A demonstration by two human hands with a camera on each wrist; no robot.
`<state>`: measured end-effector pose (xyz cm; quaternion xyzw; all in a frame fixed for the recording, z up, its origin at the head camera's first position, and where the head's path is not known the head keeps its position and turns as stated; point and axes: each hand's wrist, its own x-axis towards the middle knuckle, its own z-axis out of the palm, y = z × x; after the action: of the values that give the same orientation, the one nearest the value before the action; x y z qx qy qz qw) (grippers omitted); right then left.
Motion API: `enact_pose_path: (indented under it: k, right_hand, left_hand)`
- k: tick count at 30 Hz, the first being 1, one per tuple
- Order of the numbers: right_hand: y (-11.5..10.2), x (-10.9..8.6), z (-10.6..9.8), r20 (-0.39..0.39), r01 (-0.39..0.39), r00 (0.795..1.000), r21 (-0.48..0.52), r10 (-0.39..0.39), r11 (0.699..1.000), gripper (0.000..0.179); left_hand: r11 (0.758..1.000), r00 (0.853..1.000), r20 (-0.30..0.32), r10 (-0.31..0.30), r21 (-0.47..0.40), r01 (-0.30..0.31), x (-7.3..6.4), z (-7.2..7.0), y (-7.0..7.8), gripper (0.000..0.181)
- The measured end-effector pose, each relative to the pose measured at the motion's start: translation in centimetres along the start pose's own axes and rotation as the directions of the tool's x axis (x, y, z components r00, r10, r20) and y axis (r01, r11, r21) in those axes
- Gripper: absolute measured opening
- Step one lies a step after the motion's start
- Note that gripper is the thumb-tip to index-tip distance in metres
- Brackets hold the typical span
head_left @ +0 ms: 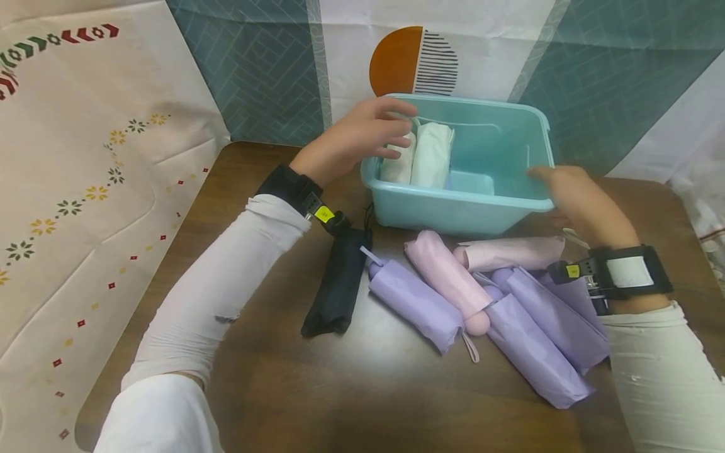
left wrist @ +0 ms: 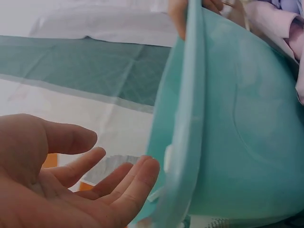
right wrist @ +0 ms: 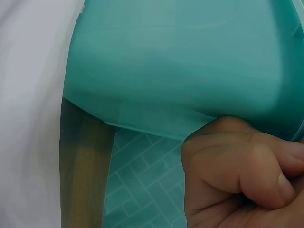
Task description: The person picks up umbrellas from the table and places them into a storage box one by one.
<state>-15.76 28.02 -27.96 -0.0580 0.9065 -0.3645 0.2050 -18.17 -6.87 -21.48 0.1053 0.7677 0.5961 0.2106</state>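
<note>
A light-blue plastic bin stands at the back of the table. Inside it, on the left, a cream folded umbrella lies beside a mint-green folded umbrella. My left hand hovers over the bin's left rim, fingers spread and slightly bent, with nothing in its grasp; in the left wrist view its fingertips are right by the rim. My right hand grips the bin's right rim, thumb over the edge and the other fingers curled outside, as the right wrist view also shows.
In front of the bin lie a black folded umbrella, two pink ones and several purple ones. Behind the bin hangs a patterned cloth; an embroidered cloth covers the left side.
</note>
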Motion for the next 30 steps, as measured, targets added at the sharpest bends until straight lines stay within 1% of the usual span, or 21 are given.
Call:
enact_pose_path:
  k: [1,3,4,6,7,8,10,12,15,18,21,22,23,25,26,28,30]
  right_hand:
    - [0.0,0.0,0.0,0.002,-0.017,1.0,0.022,0.017,1.0,0.054]
    - [0.1,0.0,-0.1,0.008,0.01,1.0,-0.01,-0.01,1.0,0.05]
    - [0.1,-0.1,-0.1,0.009,0.005,1.0,0.003,-0.005,1.0,0.051]
    - [0.0,-0.1,0.1,0.012,-0.019,1.0,0.051,0.018,0.999,0.051]
    - [0.0,-0.1,0.1,0.014,-0.043,0.999,0.093,0.042,0.995,0.053]
    - [0.0,-0.1,0.2,0.013,-0.068,0.998,0.134,0.067,0.989,0.055]
    - [-0.1,-0.1,0.4,0.008,-0.109,0.994,0.182,0.109,0.977,0.061]
    - [-0.2,-0.1,0.5,-0.001,-0.139,0.99,0.211,0.142,0.968,0.07]
    - [-0.4,-0.1,0.5,-0.011,-0.173,0.983,0.267,0.183,0.948,0.081]
    - [-0.3,-0.1,0.5,0.002,-0.155,0.987,0.27,0.161,0.95,0.074]
    - [-0.1,-0.1,0.4,0.01,-0.129,0.991,0.254,0.13,0.959,0.065]
    - [-0.1,-0.1,0.4,0.011,-0.129,0.991,0.257,0.13,0.958,0.065]
    - [-0.1,-0.2,0.4,0.009,-0.128,0.991,0.256,0.13,0.958,0.065]
    - [-0.2,-0.2,0.4,0.007,-0.143,0.989,0.278,0.147,0.95,0.068]
    - [-0.2,-0.2,0.4,0.006,-0.135,0.99,0.268,0.138,0.954,0.066]
    - [-0.2,-0.2,0.5,0.006,-0.132,0.991,0.272,0.136,0.953,0.066]
    - [-0.1,-0.3,0.5,0.001,-0.103,0.994,0.23,0.105,0.968,0.061]
  left_hand:
    - [0.999,0.999,-0.004,0.035,-0.008,-0.035,-0.4,-0.1,-0.1,0.043]
    - [0.996,0.997,-0.013,0.076,-0.04,-0.076,-1.3,-0.3,-0.2,0.041]
    - [0.994,0.995,-0.018,0.094,-0.059,-0.095,-1.7,-0.4,-0.4,0.041]
    - [0.99,0.994,-0.039,0.104,-0.093,-0.108,-2.6,-0.6,-0.6,0.039]
    - [0.988,0.994,-0.053,0.098,-0.117,-0.104,-3.1,-0.7,-0.7,0.038]
    - [0.985,0.993,-0.072,0.091,-0.14,-0.1,-3.6,-0.8,-0.8,0.037]
    - [0.974,0.989,-0.115,0.088,-0.198,-0.11,-4.5,-1.0,-1.0,0.036]
    - [0.956,0.981,-0.165,0.098,-0.257,-0.139,-5.4,-1.3,-1.3,0.034]
    - [0.925,0.964,-0.242,0.108,-0.33,-0.187,-6.3,-1.8,-2.1,0.031]
    - [0.901,0.948,-0.301,0.105,-0.375,-0.219,-6.7,-2.3,-3.5,0.029]
    - [0.88,0.931,-0.355,0.086,-0.41,-0.238,-6.9,-2.5,-5.3,0.028]
    - [0.876,0.924,-0.374,0.077,-0.418,-0.242,-6.9,-2.5,-5.8,0.028]
    - [0.873,0.917,-0.393,0.069,-0.421,-0.246,-6.9,-2.5,-6.4,0.027]
    - [0.872,0.902,-0.43,0.048,-0.422,-0.247,-7.0,-2.3,-7.6,0.027]
    - [0.873,0.895,-0.444,0.037,-0.421,-0.245,-7.1,-2.2,-8.1,0.026]
    - [0.882,0.888,-0.46,0.017,-0.411,-0.23,-7.2,-2.0,-9.2,0.025]
    - [0.896,0.884,-0.467,0.008,-0.389,-0.214,-7.5,-1.8,-10.1,0.024]
